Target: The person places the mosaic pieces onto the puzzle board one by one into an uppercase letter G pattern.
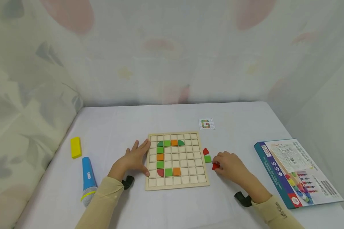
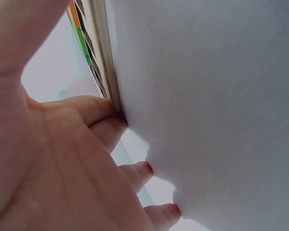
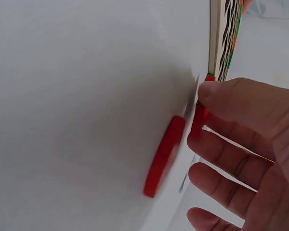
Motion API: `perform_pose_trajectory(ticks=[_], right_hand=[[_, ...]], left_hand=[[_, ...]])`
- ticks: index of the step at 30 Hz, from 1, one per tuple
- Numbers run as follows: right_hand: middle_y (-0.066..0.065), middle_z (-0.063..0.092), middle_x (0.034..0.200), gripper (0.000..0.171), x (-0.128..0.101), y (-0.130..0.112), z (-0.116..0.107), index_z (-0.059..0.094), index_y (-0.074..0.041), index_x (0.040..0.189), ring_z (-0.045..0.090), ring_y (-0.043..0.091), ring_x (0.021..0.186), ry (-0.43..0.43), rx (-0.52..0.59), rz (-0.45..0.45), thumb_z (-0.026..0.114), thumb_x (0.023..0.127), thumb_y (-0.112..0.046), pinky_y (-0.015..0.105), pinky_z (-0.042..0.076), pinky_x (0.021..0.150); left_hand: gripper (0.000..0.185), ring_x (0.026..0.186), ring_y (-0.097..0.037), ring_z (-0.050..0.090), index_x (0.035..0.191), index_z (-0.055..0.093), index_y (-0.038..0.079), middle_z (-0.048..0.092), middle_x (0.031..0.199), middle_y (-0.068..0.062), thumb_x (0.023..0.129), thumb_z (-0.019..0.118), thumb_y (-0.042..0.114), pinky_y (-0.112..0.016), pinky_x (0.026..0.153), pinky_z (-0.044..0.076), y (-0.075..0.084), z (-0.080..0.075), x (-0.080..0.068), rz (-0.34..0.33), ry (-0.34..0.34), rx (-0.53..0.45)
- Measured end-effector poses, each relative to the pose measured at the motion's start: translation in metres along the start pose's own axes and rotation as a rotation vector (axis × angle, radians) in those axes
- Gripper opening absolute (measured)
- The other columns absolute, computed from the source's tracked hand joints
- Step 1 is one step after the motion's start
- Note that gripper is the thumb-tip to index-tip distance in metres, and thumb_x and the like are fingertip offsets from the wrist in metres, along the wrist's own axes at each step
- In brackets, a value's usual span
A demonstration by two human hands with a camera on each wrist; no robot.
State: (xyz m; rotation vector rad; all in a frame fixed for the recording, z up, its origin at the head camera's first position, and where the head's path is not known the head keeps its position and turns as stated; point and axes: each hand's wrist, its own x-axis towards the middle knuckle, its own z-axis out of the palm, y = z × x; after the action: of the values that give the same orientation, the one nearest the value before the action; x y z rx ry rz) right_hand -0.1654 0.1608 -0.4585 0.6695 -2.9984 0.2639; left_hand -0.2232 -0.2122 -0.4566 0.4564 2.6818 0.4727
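Observation:
A wooden grid board (image 1: 177, 187) lies on the table, bearing green, orange and red tiles in an angular C-like outline. My left hand (image 1: 134, 160) rests against its left edge, fingers spread and thumb near the lower left side; in the left wrist view fingertips touch the board's side (image 2: 108, 62). To the right of the board, my right hand (image 1: 229, 167) pinches a red tile (image 3: 198, 120) between thumb and finger. Another red tile (image 3: 164, 156) lies close by on the table. Between board and hand are a red quarter-round tile (image 1: 205, 151) and a green square tile (image 1: 207, 159).
A small card (image 1: 207, 124) with a coloured G pattern lies beyond the board's far right corner. At the right is a flat printed box (image 1: 298, 173). A blue toy microphone (image 1: 89, 178) and a yellow block (image 1: 75, 147) lie at the left.

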Motion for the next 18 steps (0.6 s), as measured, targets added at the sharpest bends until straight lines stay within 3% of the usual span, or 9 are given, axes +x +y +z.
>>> perform_pose_trajectory(ticks=[8, 14, 18], right_hand=[[-0.009, 0.061, 0.08, 0.02, 0.016, -0.025, -0.001, 0.068, -0.016, 0.084, 0.049, 0.009, 0.073, 0.097, 0.008, -0.145, 0.074, 0.067, -0.022, 0.025, 0.039, 0.06], [-0.01, 0.058, 0.077, 0.017, 0.032, -0.055, 0.007, 0.067, -0.019, 0.086, 0.048, 0.007, 0.072, 0.042, 0.019, -0.245, 0.071, 0.07, -0.023, 0.024, 0.038, 0.061], [-0.01, 0.058, 0.078, 0.014, 0.038, -0.068, 0.013, 0.068, -0.02, 0.087, 0.046, 0.008, 0.072, -0.012, 0.041, -0.257, 0.068, 0.073, -0.022, 0.023, 0.037, 0.062]], left_hand=[[0.132, 0.134, -0.038, -0.007, 0.144, 0.01, 0.013, 0.003, 0.15, -0.004, 0.039, 0.084, 0.046, -0.068, 0.096, 0.004, 0.002, 0.0, -0.001, -0.001, 0.014, -0.001], [0.132, 0.134, -0.039, -0.007, 0.144, 0.01, 0.013, 0.003, 0.15, -0.004, 0.04, 0.084, 0.045, -0.068, 0.096, 0.003, 0.001, 0.002, -0.001, 0.005, 0.022, -0.009], [0.132, 0.134, -0.038, -0.006, 0.144, 0.009, 0.014, 0.003, 0.15, -0.004, 0.04, 0.084, 0.046, -0.069, 0.096, 0.004, 0.0, 0.002, 0.0, 0.008, 0.027, 0.005]])
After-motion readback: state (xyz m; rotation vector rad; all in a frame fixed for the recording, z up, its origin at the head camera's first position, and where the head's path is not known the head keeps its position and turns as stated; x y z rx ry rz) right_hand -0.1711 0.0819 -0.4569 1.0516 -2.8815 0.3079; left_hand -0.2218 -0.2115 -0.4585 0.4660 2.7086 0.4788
